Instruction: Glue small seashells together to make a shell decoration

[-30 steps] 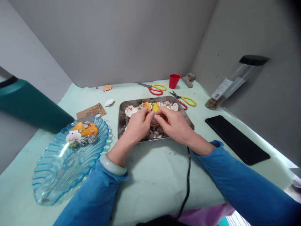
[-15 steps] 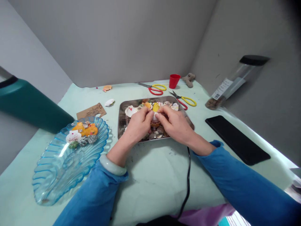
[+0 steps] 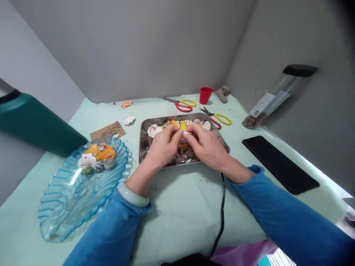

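Observation:
Over a metal tray (image 3: 142, 153) of mixed seashells, my left hand (image 3: 165, 146) and my right hand (image 3: 206, 146) meet with their fingertips close together. Both are closed in a pinch on a small white shell (image 3: 186, 133), mostly covered by the fingers. Around the hands in the tray lie a white shell with a red mark (image 3: 154, 130), a yellow shell (image 3: 183, 125), an orange shell (image 3: 174, 123) and several small brown and striped shells (image 3: 189, 152). The wrists hide part of the tray's front side.
On the left, a blue fluted dish (image 3: 55, 210) holds several shells beside a green bottle (image 3: 36, 122). Behind are brown card (image 3: 108, 131), two scissors (image 3: 184, 103) (image 3: 219, 117) and a red cup (image 3: 205, 96). A black phone-like slab (image 3: 280, 164), clear jar (image 3: 271, 99) and black cable (image 3: 222, 207) are right.
My fingertips have shifted slightly around the white shell, and its visible part looks tilted differently. The tray and the surrounding things stay in place.

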`<control>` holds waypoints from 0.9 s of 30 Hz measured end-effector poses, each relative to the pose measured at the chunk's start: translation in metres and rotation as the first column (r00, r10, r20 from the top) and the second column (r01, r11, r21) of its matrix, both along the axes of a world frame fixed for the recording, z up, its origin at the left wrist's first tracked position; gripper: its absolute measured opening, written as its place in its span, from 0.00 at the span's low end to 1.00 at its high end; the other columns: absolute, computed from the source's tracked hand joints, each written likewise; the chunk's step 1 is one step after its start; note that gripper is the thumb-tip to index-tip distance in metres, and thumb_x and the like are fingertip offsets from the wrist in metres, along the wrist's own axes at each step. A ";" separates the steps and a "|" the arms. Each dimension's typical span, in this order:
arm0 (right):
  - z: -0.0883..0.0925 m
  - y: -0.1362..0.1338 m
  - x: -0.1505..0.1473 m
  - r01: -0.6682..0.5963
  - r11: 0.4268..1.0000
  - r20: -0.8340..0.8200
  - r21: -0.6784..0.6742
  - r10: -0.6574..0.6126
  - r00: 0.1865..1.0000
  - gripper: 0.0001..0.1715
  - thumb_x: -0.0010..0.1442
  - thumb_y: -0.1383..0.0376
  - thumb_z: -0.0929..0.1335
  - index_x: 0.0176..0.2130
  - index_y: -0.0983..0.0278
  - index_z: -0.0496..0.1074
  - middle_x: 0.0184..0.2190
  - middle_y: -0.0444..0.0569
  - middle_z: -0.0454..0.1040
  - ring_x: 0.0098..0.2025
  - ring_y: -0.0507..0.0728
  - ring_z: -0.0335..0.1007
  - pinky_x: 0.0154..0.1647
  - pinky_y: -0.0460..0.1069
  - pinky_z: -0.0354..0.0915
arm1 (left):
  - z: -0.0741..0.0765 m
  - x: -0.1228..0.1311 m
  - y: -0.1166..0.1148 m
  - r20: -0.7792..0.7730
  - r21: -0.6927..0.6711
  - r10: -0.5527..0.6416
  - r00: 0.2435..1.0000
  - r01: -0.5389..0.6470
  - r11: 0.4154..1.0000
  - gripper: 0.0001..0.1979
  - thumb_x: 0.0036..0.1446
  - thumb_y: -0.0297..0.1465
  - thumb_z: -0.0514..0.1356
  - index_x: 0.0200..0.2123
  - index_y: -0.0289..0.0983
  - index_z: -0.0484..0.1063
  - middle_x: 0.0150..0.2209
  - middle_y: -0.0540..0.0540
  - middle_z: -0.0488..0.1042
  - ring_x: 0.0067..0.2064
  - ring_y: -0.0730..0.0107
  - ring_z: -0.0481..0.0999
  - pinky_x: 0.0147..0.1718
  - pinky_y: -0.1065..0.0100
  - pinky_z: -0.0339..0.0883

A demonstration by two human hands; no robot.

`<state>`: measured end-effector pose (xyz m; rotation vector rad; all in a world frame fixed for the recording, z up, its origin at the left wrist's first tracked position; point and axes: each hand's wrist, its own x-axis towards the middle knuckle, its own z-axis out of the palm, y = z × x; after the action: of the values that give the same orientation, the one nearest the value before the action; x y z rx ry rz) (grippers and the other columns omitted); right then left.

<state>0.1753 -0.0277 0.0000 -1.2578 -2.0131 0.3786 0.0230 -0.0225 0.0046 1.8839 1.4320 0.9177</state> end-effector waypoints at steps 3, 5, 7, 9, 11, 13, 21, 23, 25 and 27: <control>-0.001 0.000 0.001 -0.011 1.000 -0.007 0.012 0.011 1.000 0.09 0.63 0.61 0.59 0.34 0.63 0.63 0.29 0.45 0.69 0.30 0.53 0.63 0.33 0.47 0.55 | 0.000 -0.001 0.000 -0.007 0.014 0.000 1.000 0.000 1.000 0.12 0.59 0.39 0.49 0.30 0.38 0.63 0.17 0.55 0.65 0.18 0.77 0.63 0.23 0.72 0.58; -0.001 0.000 0.001 -0.022 1.000 -0.002 0.014 0.022 1.000 0.10 0.63 0.60 0.59 0.33 0.63 0.62 0.28 0.45 0.69 0.29 0.53 0.62 0.32 0.47 0.55 | -0.001 -0.001 0.001 -0.028 0.044 0.008 1.000 -0.006 0.999 0.12 0.59 0.39 0.49 0.30 0.38 0.64 0.17 0.55 0.65 0.19 0.77 0.63 0.24 0.72 0.57; -0.002 0.000 0.001 -0.030 0.999 0.008 0.011 0.030 1.000 0.10 0.63 0.60 0.59 0.33 0.62 0.62 0.27 0.44 0.68 0.28 0.52 0.61 0.31 0.47 0.54 | -0.002 -0.002 0.002 -0.057 0.076 0.017 0.998 -0.012 0.997 0.13 0.59 0.39 0.49 0.29 0.38 0.64 0.17 0.54 0.64 0.21 0.76 0.63 0.24 0.72 0.56; -0.002 0.000 0.001 -0.032 0.999 0.016 0.006 0.032 0.999 0.10 0.63 0.60 0.59 0.32 0.62 0.62 0.26 0.44 0.67 0.27 0.52 0.61 0.30 0.47 0.54 | -0.003 -0.002 0.003 -0.082 0.102 0.026 0.996 -0.017 0.995 0.13 0.59 0.39 0.49 0.28 0.38 0.64 0.18 0.54 0.64 0.22 0.75 0.63 0.25 0.72 0.56; -0.001 0.000 0.001 -0.029 1.000 0.020 -0.002 0.029 0.999 0.11 0.63 0.60 0.59 0.32 0.62 0.62 0.26 0.43 0.67 0.27 0.52 0.60 0.30 0.47 0.53 | -0.004 -0.002 0.004 -0.092 0.118 0.029 0.995 -0.019 0.993 0.13 0.59 0.39 0.49 0.28 0.37 0.64 0.18 0.53 0.65 0.23 0.75 0.63 0.25 0.72 0.55; 0.000 0.000 0.001 -0.024 1.000 0.016 -0.013 0.025 1.000 0.10 0.63 0.60 0.59 0.32 0.62 0.61 0.26 0.43 0.67 0.28 0.52 0.60 0.30 0.47 0.54 | -0.005 -0.002 0.004 -0.084 0.125 0.032 0.996 -0.022 0.992 0.14 0.59 0.39 0.49 0.28 0.37 0.64 0.19 0.53 0.65 0.24 0.75 0.64 0.25 0.72 0.56; 0.003 -0.001 0.000 0.008 0.999 -0.043 -0.033 -0.010 0.999 0.10 0.63 0.61 0.59 0.31 0.63 0.62 0.26 0.42 0.66 0.28 0.51 0.61 0.31 0.47 0.54 | -0.002 -0.001 0.000 -0.054 0.052 -0.015 0.998 0.018 0.998 0.15 0.60 0.41 0.48 0.27 0.38 0.62 0.19 0.54 0.66 0.22 0.76 0.64 0.24 0.72 0.56; 0.003 -0.002 0.000 0.010 0.999 -0.051 -0.033 -0.012 0.999 0.10 0.63 0.61 0.59 0.32 0.63 0.62 0.26 0.42 0.67 0.28 0.51 0.61 0.31 0.47 0.54 | -0.001 -0.001 0.000 -0.045 0.037 -0.020 0.999 0.021 0.999 0.15 0.60 0.41 0.47 0.27 0.38 0.61 0.19 0.54 0.65 0.20 0.77 0.64 0.24 0.72 0.56; 0.003 -0.002 0.000 0.006 0.999 -0.048 -0.035 -0.008 0.999 0.11 0.62 0.60 0.59 0.31 0.63 0.62 0.25 0.42 0.67 0.28 0.51 0.61 0.30 0.47 0.54 | -0.001 -0.001 0.000 -0.046 0.044 -0.010 0.999 0.012 0.999 0.15 0.60 0.41 0.47 0.27 0.38 0.61 0.18 0.54 0.65 0.20 0.76 0.63 0.24 0.72 0.56; 0.003 -0.002 0.000 -0.004 0.999 -0.041 -0.039 0.002 0.999 0.11 0.62 0.60 0.59 0.31 0.63 0.63 0.25 0.42 0.66 0.27 0.51 0.60 0.29 0.47 0.53 | 0.000 -0.001 0.000 -0.056 0.063 0.006 0.998 -0.003 0.998 0.15 0.60 0.40 0.48 0.27 0.38 0.62 0.18 0.54 0.65 0.22 0.76 0.64 0.25 0.72 0.56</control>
<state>0.1756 -0.0295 0.0029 -1.2608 -1.9821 0.4431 0.0218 -0.0226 0.0051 1.9676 1.4559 0.9291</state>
